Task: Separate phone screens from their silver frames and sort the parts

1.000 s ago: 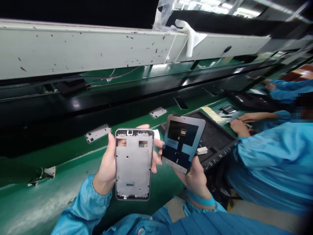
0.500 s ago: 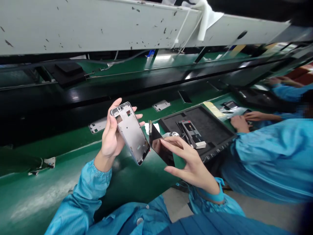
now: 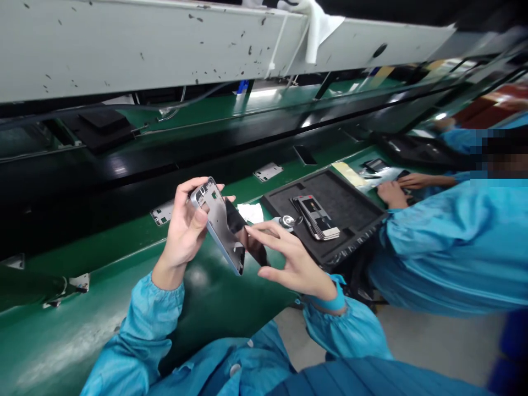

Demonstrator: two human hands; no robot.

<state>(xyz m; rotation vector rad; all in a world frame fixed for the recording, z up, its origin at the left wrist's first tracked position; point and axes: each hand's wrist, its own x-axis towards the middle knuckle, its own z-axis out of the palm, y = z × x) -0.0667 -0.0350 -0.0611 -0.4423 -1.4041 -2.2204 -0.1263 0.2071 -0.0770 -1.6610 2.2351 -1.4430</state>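
Note:
My left hand [image 3: 185,225] is closed round a silver phone frame [image 3: 220,225], tilted upright with its bare inner side turned to the right. In my right hand [image 3: 284,256] is a dark, glossy phone screen [image 3: 251,239], gripped by its edges between thumb and fingers. The screen stands close beside the frame's inner face and overlaps it in view; whether the two touch I cannot tell. Part of the screen's lower end is behind my right fingers.
A black foam tray [image 3: 350,198] to the right bears a stack of phone parts [image 3: 317,217]. Further frames [image 3: 268,171] and a dark panel [image 3: 305,155] lie along the green bench [image 3: 214,308]. A white tissue [image 3: 251,212] is behind my hands. A co-worker's hands [image 3: 394,192] work at the right.
The screen has come nearer to the frame, and my right hand has moved left with it. My left hand has turned the frame more edge-on. The whole view has shifted slightly.

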